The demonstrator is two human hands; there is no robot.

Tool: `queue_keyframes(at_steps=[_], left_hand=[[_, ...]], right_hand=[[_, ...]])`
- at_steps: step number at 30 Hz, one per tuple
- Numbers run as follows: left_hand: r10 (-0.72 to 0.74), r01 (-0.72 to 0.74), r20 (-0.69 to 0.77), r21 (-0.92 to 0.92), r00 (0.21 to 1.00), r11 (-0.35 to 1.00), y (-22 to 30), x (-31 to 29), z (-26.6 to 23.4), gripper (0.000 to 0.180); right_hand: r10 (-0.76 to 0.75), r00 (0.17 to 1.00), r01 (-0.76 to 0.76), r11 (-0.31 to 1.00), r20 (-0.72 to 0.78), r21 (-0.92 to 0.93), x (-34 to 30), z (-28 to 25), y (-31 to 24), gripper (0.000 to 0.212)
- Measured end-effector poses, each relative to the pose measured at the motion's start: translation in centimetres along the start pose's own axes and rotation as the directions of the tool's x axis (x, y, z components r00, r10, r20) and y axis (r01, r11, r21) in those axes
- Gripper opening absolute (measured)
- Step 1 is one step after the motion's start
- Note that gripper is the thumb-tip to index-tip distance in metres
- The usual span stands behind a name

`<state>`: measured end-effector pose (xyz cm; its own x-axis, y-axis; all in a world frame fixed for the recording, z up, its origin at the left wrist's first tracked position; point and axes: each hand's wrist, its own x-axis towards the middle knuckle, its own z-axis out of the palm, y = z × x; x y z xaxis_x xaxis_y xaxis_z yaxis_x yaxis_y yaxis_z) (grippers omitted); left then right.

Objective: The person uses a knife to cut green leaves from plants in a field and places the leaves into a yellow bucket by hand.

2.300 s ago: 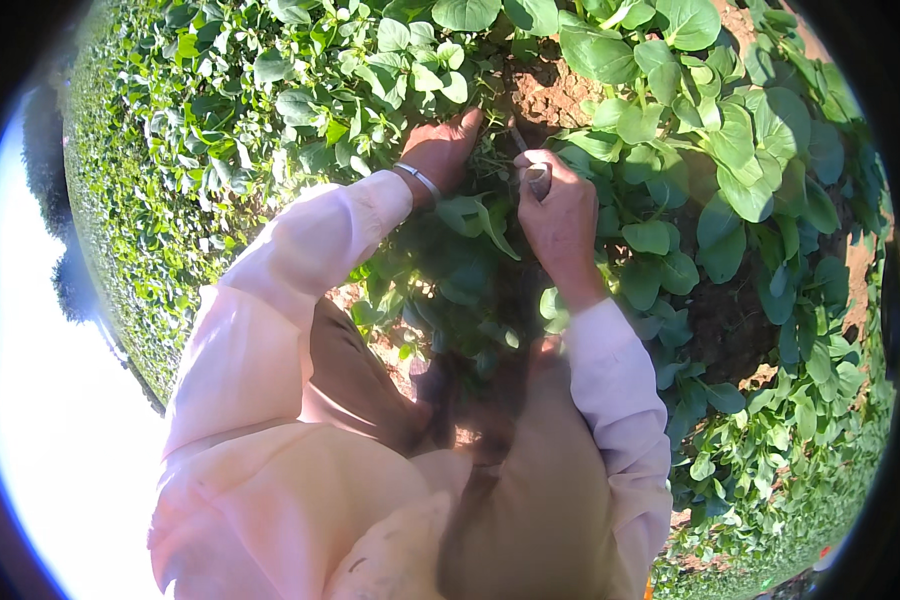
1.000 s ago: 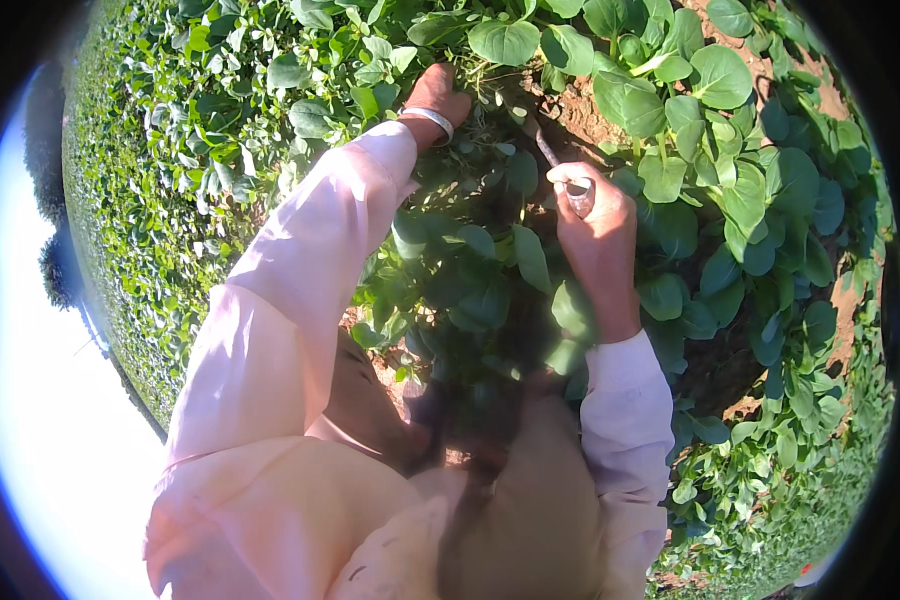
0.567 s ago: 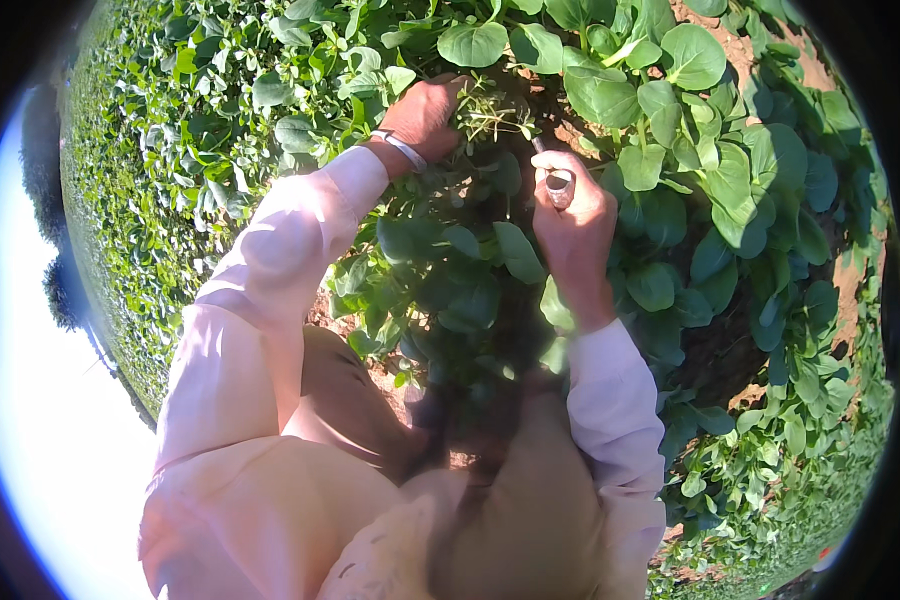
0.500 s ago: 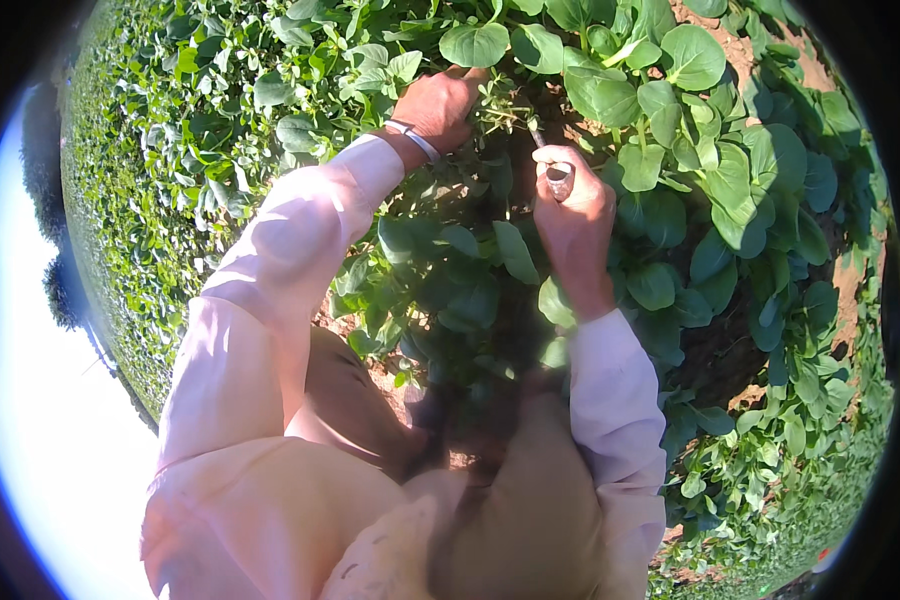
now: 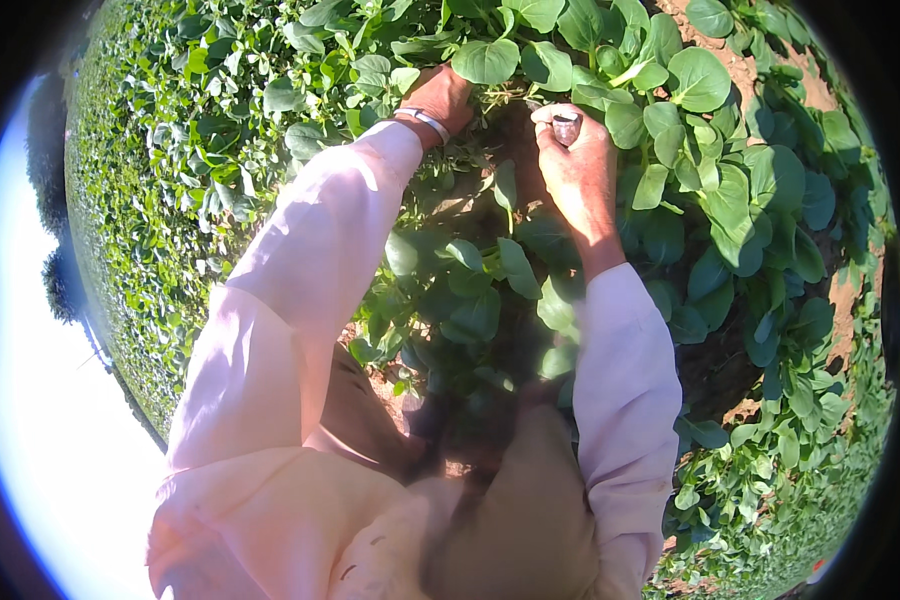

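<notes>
My left hand [image 5: 444,99], a white band at its wrist, reaches in among the plants at the top centre. Its visible fingers curl inward, and leaves cover their tips. Thin pale weed stems [image 5: 502,97] lie just right of those fingers; whether they are gripped is hidden. To the right, my right hand [image 5: 581,160] is closed around a hand tool with a hollow, round metal handle end [image 5: 567,127]. The tool's far end disappears at the soil and stems between both hands. A broad round leaf [image 5: 486,61] hangs above my left hand.
Broad-leaved green plants [image 5: 715,190] crowd the right side, with reddish soil [image 5: 735,65] showing between them. Smaller-leaved growth [image 5: 170,180] spreads over the left. Shaded leafy plants [image 5: 470,290] stand between my forearms, close to my knees.
Both hands have moved slightly up and away from me, the right one farther. The tool's thin metal shaft, visible before, is now mostly hidden. More leaf now covers my left fingers.
</notes>
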<state>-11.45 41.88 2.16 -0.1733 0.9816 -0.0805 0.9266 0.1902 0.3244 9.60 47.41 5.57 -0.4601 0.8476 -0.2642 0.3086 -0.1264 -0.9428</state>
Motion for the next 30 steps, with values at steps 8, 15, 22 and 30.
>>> queue_keyframes(at_steps=[8,15,22,30], left_hand=[[0.194,-0.155,0.186,-0.203,0.963,0.967,1.4,-3.8,-0.3,0.062],[-0.100,0.066,0.187,0.181,0.977,0.981,2.0,-2.5,-0.9,0.070],[0.056,-0.102,0.208,0.218,0.977,0.971,2.5,-2.5,-0.8,0.065],[-0.308,0.227,0.172,0.376,0.936,0.898,3.1,3.0,-1.6,0.050]], right_hand=[[-0.122,0.993,0.122,0.992,0.005,-0.012,-5.1,-1.6,0.5,0.018],[-0.241,0.969,0.242,0.970,-0.044,0.015,-1.0,-0.8,-0.4,0.018],[0.336,0.938,-0.311,0.714,0.082,0.627,0.2,-2.5,-2.1,0.012],[0.116,0.993,-0.109,0.923,0.003,0.369,-0.7,-3.4,-1.4,0.008]])
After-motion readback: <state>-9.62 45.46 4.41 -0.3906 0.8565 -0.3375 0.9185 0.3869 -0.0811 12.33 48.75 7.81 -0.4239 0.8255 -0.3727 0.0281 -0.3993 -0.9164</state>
